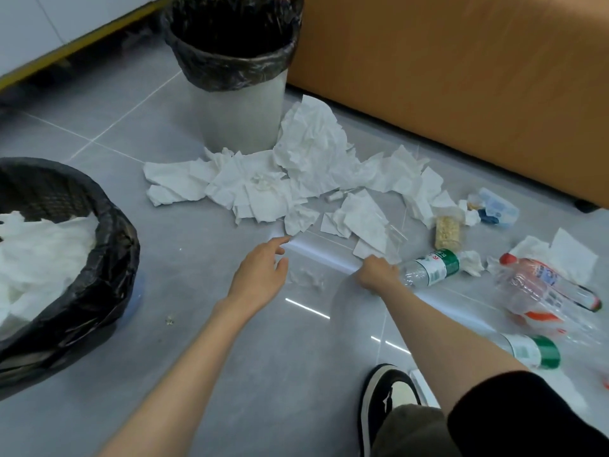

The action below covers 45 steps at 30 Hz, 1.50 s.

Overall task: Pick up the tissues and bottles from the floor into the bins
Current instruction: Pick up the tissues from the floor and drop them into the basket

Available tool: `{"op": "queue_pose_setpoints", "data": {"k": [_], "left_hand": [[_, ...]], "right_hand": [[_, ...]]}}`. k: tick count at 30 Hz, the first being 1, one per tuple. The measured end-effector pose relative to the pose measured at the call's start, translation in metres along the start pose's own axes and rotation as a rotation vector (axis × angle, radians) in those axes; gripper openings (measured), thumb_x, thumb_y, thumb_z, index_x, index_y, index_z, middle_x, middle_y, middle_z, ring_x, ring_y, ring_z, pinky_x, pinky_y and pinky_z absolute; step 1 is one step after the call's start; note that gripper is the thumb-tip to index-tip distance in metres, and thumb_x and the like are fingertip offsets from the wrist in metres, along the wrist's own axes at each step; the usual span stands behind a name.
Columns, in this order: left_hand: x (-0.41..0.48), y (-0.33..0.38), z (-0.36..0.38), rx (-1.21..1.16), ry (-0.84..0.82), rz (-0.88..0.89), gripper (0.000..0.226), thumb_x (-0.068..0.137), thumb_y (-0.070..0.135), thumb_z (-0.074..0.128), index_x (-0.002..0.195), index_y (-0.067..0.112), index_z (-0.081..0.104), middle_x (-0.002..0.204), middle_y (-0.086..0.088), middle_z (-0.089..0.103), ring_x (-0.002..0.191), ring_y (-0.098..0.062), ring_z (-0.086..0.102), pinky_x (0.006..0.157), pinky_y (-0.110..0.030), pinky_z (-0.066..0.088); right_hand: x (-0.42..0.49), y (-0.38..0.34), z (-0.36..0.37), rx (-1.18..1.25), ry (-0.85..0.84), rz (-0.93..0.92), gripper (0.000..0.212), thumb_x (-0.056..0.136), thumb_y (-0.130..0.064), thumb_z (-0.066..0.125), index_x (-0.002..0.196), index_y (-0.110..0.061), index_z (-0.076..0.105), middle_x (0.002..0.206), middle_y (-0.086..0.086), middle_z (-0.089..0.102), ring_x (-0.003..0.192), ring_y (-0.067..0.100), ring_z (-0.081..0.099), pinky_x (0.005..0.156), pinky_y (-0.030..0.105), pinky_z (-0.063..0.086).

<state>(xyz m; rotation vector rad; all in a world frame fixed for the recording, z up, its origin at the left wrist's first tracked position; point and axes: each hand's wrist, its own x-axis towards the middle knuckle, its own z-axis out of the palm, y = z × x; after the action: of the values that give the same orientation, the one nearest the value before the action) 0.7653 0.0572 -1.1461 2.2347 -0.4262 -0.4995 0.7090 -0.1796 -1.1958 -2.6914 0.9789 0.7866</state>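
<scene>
A heap of crumpled white tissues [296, 173] covers the grey floor in front of a grey bin [244, 113] lined with a black bag. At the left stands a second black-bagged bin [112, 278] with tissues inside. My left hand [263, 272] reaches out with straight fingers, its forefinger near the edge of a tissue [300, 219]. My right hand [377, 272] grips the neck end of a clear bottle with a green-and-white label [431, 267] lying on the floor. More bottles lie at the right: a red-capped one [534, 285] and a green-labelled one [534, 351].
An orange cabinet wall [461, 77] runs along the back right. A small jar of yellowish grains [447, 232] and a blue-and-white packet [497, 207] lie among the tissues. My black-and-white shoe [389, 400] stands at the bottom. A yellow strip [82, 41] borders the far-left wall.
</scene>
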Motion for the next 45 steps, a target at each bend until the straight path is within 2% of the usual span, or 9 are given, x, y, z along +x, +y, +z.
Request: {"op": "queue_pose_setpoints", "data": {"k": [3, 9, 15, 23, 27, 30, 34, 41, 45], "left_hand": [[0.0, -0.004, -0.001, 0.0, -0.011, -0.013, 0.041, 0.095, 0.02, 0.046, 0.136, 0.026, 0.046, 0.124, 0.004, 0.056, 0.108, -0.014, 0.057, 0.094, -0.03, 0.045], [0.0, -0.008, -0.005, -0.027, -0.003, -0.044, 0.04, 0.094, 0.02, 0.048, 0.133, 0.026, 0.049, 0.123, 0.004, 0.057, 0.105, -0.014, 0.058, 0.092, -0.03, 0.046], [-0.009, -0.009, -0.018, -0.048, 0.001, -0.042, 0.047, 0.092, 0.016, 0.05, 0.137, 0.029, 0.044, 0.128, 0.003, 0.054, 0.107, -0.014, 0.055, 0.093, -0.029, 0.045], [-0.036, 0.003, -0.053, -0.178, -0.002, 0.071, 0.088, 0.079, 0.023, 0.072, 0.144, 0.049, 0.018, 0.143, 0.01, 0.032, 0.127, -0.008, 0.036, 0.105, -0.027, 0.035], [-0.045, 0.005, -0.065, -0.172, 0.044, 0.129, 0.069, 0.081, 0.023, 0.073, 0.139, 0.038, 0.04, 0.138, 0.011, 0.045, 0.124, -0.007, 0.043, 0.102, -0.022, 0.036], [-0.053, 0.004, -0.073, -0.159, 0.148, 0.082, 0.036, 0.082, 0.023, 0.07, 0.116, 0.035, 0.063, 0.102, 0.01, 0.065, 0.093, -0.009, 0.062, 0.078, -0.016, 0.044], [-0.061, -0.004, -0.082, -0.115, 0.23, 0.017, 0.014, 0.083, 0.023, 0.069, 0.092, 0.034, 0.07, 0.069, 0.018, 0.06, 0.063, 0.003, 0.056, 0.057, -0.007, 0.038], [-0.063, -0.032, -0.091, -0.164, 0.29, -0.096, 0.014, 0.083, 0.02, 0.068, 0.093, 0.028, 0.074, 0.082, 0.009, 0.07, 0.074, -0.009, 0.063, 0.068, -0.019, 0.046], [-0.065, -0.039, -0.091, -0.211, 0.276, -0.12, 0.015, 0.084, 0.019, 0.066, 0.094, 0.027, 0.074, 0.08, 0.008, 0.07, 0.068, -0.007, 0.059, 0.066, -0.019, 0.044]], "right_hand": [[0.001, -0.002, 0.006, 0.064, 0.047, 0.001, 0.031, 0.091, -0.014, 0.047, 0.12, -0.006, 0.054, 0.127, 0.011, 0.055, 0.121, 0.029, 0.049, 0.108, 0.038, 0.031], [-0.007, -0.016, 0.007, 0.347, 0.177, -0.078, 0.026, 0.085, 0.0, 0.047, 0.1, 0.003, 0.068, 0.103, 0.02, 0.068, 0.096, 0.036, 0.062, 0.075, 0.033, 0.05], [-0.04, -0.05, -0.034, 0.786, 0.226, -0.267, 0.017, 0.082, -0.003, 0.061, 0.078, -0.016, 0.071, 0.08, -0.005, 0.068, 0.074, 0.011, 0.062, 0.061, 0.007, 0.042], [-0.092, -0.083, -0.09, 1.359, -0.294, -0.456, 0.023, 0.081, 0.005, 0.063, 0.078, -0.016, 0.055, 0.073, 0.001, 0.054, 0.059, 0.01, 0.047, 0.052, 0.021, 0.038], [-0.104, -0.094, -0.089, 1.48, -0.449, -0.47, 0.027, 0.084, 0.006, 0.06, 0.075, -0.018, 0.053, 0.073, 0.002, 0.059, 0.06, 0.014, 0.056, 0.051, 0.025, 0.045], [-0.112, -0.101, -0.085, 1.479, -0.458, -0.469, 0.028, 0.087, 0.008, 0.056, 0.075, -0.017, 0.049, 0.069, 0.001, 0.06, 0.053, 0.01, 0.059, 0.046, 0.021, 0.047], [-0.113, -0.109, -0.076, 1.384, -0.41, -0.452, 0.017, 0.087, -0.003, 0.063, 0.085, -0.018, 0.054, 0.084, 0.003, 0.061, 0.064, 0.014, 0.062, 0.056, 0.024, 0.051], [-0.088, -0.108, -0.026, 0.722, 0.076, -0.398, 0.019, 0.082, -0.017, 0.066, 0.101, -0.021, 0.068, 0.123, 0.003, 0.057, 0.117, 0.018, 0.052, 0.095, 0.029, 0.042], [-0.074, -0.104, 0.027, 0.412, -0.095, -0.314, 0.037, 0.083, -0.024, 0.063, 0.119, -0.031, 0.059, 0.137, 0.009, 0.04, 0.126, 0.027, 0.042, 0.108, 0.036, 0.032]]}}
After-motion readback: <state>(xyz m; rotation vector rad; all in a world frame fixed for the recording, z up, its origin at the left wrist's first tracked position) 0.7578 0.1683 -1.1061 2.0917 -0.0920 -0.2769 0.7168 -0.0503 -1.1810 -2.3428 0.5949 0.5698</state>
